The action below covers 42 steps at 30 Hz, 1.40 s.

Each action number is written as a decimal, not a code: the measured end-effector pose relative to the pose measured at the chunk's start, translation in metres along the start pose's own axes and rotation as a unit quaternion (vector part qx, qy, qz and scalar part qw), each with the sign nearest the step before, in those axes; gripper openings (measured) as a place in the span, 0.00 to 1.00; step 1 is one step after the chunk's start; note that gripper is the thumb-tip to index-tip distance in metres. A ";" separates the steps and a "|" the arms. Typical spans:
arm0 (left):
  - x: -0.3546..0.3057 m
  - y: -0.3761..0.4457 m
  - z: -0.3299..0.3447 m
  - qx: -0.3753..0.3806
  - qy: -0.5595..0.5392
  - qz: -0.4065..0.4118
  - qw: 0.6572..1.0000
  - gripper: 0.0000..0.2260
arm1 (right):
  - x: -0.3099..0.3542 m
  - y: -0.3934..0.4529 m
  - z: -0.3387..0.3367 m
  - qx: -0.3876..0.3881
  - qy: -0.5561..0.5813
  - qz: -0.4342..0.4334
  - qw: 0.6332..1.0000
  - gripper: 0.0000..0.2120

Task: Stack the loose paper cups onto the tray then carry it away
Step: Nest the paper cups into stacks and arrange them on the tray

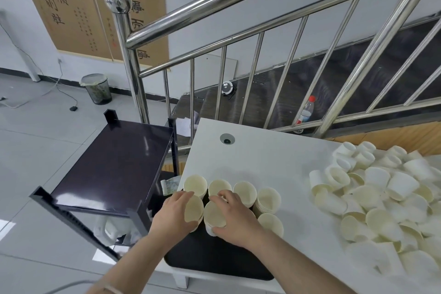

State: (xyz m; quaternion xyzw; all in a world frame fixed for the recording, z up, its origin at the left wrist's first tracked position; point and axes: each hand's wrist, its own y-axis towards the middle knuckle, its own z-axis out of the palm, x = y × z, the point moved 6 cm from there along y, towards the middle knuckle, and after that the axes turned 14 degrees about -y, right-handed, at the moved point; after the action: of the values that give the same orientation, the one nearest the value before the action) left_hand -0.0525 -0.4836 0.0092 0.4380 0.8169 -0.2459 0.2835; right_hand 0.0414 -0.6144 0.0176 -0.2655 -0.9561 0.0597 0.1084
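A white table [274,157] stands at the foot of a steel stair railing [214,21], with a dark cart [114,162] just beside its left edge and a mesh bin [96,88] well apart on the tiled floor. Across the table's right side sprawls a big heap of loose cups [381,203], lying on their sides and pointing every way. At the near left corner sits the black tray [214,262], overhanging the table edge slightly, probably so it is easy to lift later. On it stand several cup stacks [245,192], upright with mouths up, packed close so more will fit. The left hand [174,212] curls round a stack that tilts toward the right, its long axis leaning off vertical. The right hand [232,218] grasps the neighbouring stack from above and the side, seemingly steadying it. Much of the heap is not yet stacked
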 end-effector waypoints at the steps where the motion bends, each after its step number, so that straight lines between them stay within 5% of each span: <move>1: 0.001 0.000 0.001 0.002 0.004 0.000 1.000 0.33 | -0.001 0.001 0.001 0.004 -0.005 0.002 1.000 0.33; 22: -0.040 0.012 0.011 -0.042 0.049 0.012 0.998 0.28 | -0.040 -0.001 0.001 0.012 0.007 0.015 1.000 0.32; 42: -0.272 0.026 0.186 0.024 0.032 0.124 0.991 0.27 | -0.300 -0.168 -0.068 -0.055 -0.048 0.130 0.989 0.31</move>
State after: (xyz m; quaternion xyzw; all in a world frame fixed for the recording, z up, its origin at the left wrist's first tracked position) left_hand 0.1404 -0.7486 0.0561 0.5502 0.7591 -0.2136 0.2747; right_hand 0.2251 -0.9098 0.0601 -0.3902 -0.9193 0.0336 0.0390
